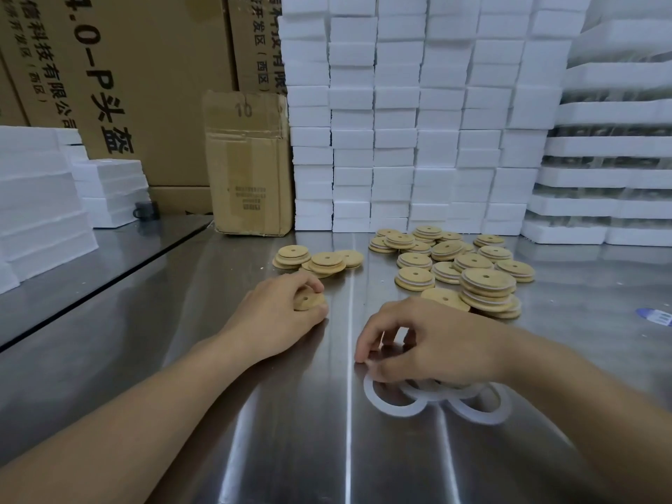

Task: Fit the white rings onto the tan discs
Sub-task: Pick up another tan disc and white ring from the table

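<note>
Left hand (280,314) grip: fingers curled around one bare tan disc (308,301), pressed flat on the bench (182,358) near its middle. Just beyond it, a small pile of unringed discs (320,261). Right hand (429,343) grip: fingertips pinching at the loose white rings (396,403) lying overlapped toward the near edge; whether one is actually lifted cannot be told. Farther right, toward the far edge, the larger heap of ringed discs (472,271) shows white bands at the rims. Judgement: well past halfway; a few discs and rings remain to pair.
</note>
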`<act>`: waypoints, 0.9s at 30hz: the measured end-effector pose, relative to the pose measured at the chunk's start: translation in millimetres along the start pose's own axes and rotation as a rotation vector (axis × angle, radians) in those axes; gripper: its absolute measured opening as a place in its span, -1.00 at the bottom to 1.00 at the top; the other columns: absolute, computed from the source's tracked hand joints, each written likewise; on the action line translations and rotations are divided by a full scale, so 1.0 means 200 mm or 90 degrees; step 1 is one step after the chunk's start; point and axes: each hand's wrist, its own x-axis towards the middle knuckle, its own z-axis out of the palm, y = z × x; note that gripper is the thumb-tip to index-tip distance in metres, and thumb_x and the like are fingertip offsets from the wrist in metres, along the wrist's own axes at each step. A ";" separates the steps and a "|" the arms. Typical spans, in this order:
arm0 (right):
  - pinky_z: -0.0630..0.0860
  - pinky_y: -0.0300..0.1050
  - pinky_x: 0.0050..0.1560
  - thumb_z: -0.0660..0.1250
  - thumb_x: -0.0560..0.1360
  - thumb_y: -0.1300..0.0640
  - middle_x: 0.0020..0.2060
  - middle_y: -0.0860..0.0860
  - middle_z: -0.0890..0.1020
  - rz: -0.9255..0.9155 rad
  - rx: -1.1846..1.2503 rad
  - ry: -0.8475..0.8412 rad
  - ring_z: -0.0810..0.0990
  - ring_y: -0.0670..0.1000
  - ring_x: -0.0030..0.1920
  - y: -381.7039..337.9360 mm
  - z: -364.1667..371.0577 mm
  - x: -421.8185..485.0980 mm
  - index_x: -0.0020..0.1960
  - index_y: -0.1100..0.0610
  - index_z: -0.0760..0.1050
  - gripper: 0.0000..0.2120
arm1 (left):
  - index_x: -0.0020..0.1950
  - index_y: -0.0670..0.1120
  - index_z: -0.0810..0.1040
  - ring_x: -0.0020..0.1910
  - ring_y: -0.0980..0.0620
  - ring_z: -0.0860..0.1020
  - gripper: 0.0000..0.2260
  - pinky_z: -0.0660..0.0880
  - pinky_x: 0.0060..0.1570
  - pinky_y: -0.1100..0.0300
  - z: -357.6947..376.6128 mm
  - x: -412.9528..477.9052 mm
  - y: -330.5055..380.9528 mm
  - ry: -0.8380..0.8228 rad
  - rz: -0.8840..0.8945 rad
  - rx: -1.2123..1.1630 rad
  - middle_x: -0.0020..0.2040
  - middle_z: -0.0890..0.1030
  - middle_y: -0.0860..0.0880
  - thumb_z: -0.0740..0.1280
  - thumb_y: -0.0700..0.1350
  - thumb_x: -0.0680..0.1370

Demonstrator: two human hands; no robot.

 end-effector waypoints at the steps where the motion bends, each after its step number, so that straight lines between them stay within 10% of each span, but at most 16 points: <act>1: 0.54 -0.30 0.02 0.51 0.52 0.02 0.01 -0.17 0.65 -0.001 -0.006 -0.008 0.62 -0.20 -0.02 0.00 0.01 0.00 -0.04 -0.16 0.71 -0.93 | 0.17 0.27 0.58 0.19 0.13 0.57 -0.77 0.54 0.26 -0.02 0.01 0.00 0.00 -0.007 0.015 -0.002 0.17 0.64 0.24 0.44 0.23 0.55; 10: 0.52 -0.21 0.10 0.50 0.52 -0.12 0.03 -0.26 0.62 0.033 -0.050 -0.040 0.60 -0.21 0.05 0.01 -0.03 0.00 -0.01 -0.20 0.66 -0.93 | 0.23 0.35 0.55 0.22 0.28 0.53 -0.60 0.53 0.22 0.13 0.04 -0.02 0.05 -0.028 0.110 -0.008 0.17 0.60 0.37 0.31 0.42 0.44; 20: 0.48 -0.31 -0.03 0.47 0.59 -0.04 -0.02 -0.18 0.64 0.048 -0.025 -0.018 0.59 -0.25 -0.12 0.01 0.01 0.01 -0.05 -0.07 0.66 -0.93 | 0.47 0.33 0.43 0.42 0.09 0.32 -0.26 0.29 0.33 -0.05 0.01 -0.04 0.11 -0.069 -0.029 0.142 0.35 0.48 0.23 0.09 0.58 0.35; 27: 0.60 -0.19 -0.01 0.46 0.60 0.11 -0.17 -0.09 0.70 0.007 0.039 0.025 0.64 -0.16 -0.16 0.02 0.03 0.03 -0.03 -0.02 0.63 -0.95 | 0.17 0.30 0.57 0.20 0.09 0.43 -0.36 0.32 0.17 0.00 0.00 -0.05 0.12 -0.047 -0.029 0.086 0.06 0.52 0.26 0.11 0.58 0.27</act>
